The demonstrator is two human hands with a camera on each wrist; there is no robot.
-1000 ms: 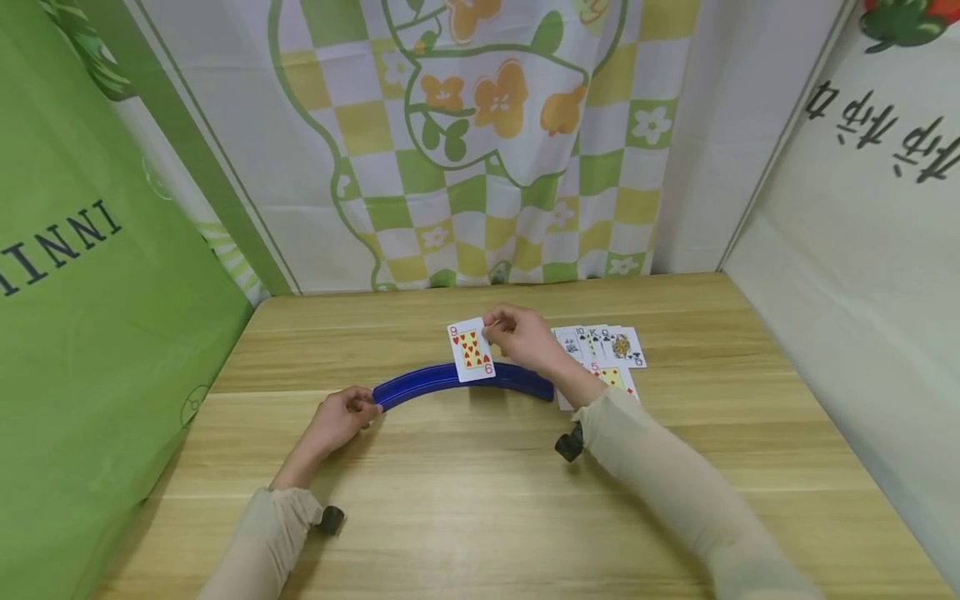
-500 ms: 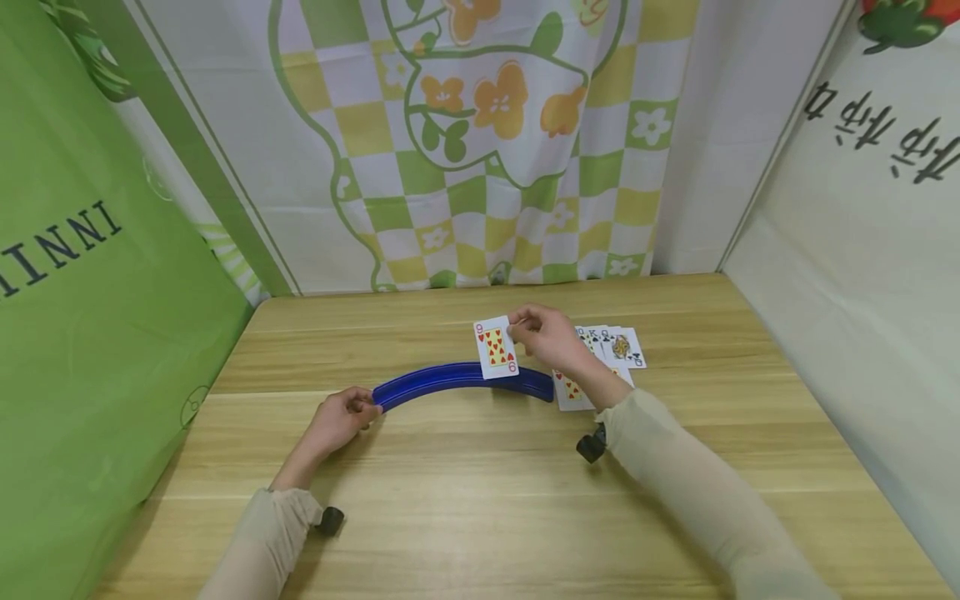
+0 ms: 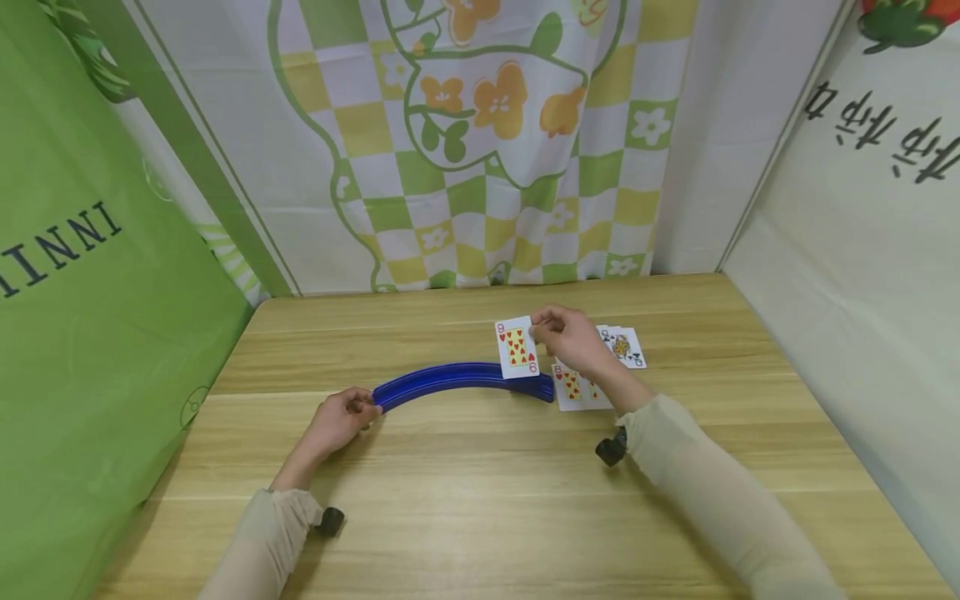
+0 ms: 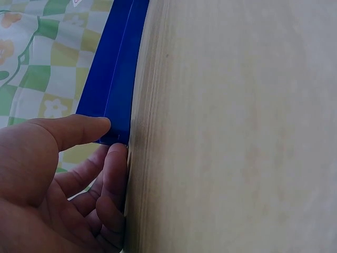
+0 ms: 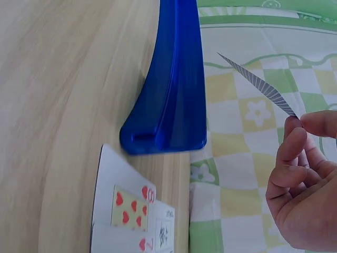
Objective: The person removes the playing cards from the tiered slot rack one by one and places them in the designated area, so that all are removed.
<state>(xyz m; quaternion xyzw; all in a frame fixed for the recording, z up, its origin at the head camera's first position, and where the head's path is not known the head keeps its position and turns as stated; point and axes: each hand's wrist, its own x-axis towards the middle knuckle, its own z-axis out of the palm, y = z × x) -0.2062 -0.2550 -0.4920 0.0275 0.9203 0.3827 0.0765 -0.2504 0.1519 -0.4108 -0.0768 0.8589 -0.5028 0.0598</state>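
A blue curved card holder (image 3: pixel 438 380) lies across the middle of the table. My left hand (image 3: pixel 341 419) pinches its left end, thumb on top and fingertips at the end below, as the left wrist view shows. Above the holder's right part, my right hand (image 3: pixel 573 338) pinches a nine of hearts playing card (image 3: pixel 516 347) by its right edge, face toward the head camera. The right wrist view shows that card's striped back (image 5: pixel 267 92) nearly edge-on, apart from the holder's groove. Beyond the holder's right end lie an eight of hearts (image 3: pixel 567 387) and other cards, partly hidden by my right forearm.
A row of overlapping cards with a queen (image 3: pixel 622 347) on the right lies behind the hearts cards. The wooden table (image 3: pixel 465 500) ends at a patterned curtain (image 3: pixel 480 225) at the back. Green cloth (image 3: pixel 112 292) stands left, a pale wall (image 3: pixel 847 275) right.
My right hand has moved to the right with the nine of hearts, along above the card holder toward its right end. The left hand and the holder have stayed put.
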